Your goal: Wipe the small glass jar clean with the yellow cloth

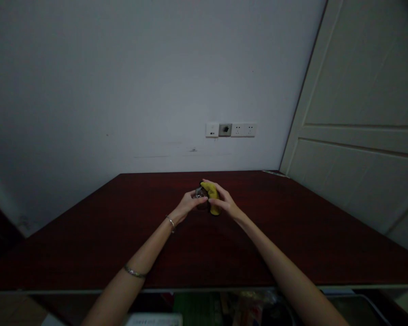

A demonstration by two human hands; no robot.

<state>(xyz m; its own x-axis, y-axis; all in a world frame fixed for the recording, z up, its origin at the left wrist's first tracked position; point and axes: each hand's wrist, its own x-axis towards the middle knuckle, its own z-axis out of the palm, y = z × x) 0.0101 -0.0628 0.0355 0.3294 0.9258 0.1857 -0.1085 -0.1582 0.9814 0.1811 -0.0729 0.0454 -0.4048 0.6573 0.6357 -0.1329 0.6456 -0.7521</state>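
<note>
Both hands meet over the middle of the dark red table (122,235). My left hand (187,203) is closed around a small clear glass or plastic container (200,194); its exact kind is hard to make out in the dim light. In my right hand (227,203) is a yellow cloth (215,206) with a dark edge, bunched between thumb and fingers. The cloth lies against the right side of the container, touching it or very close. Part of the container is hidden behind my left thumb and the cloth.
A pale wall (156,90) stands behind the table, with sockets (244,130) on it. To the right is a white panelled door (360,113). Below the table's front edge, an open space holds a green item (197,310), a white box (154,319) and other things.
</note>
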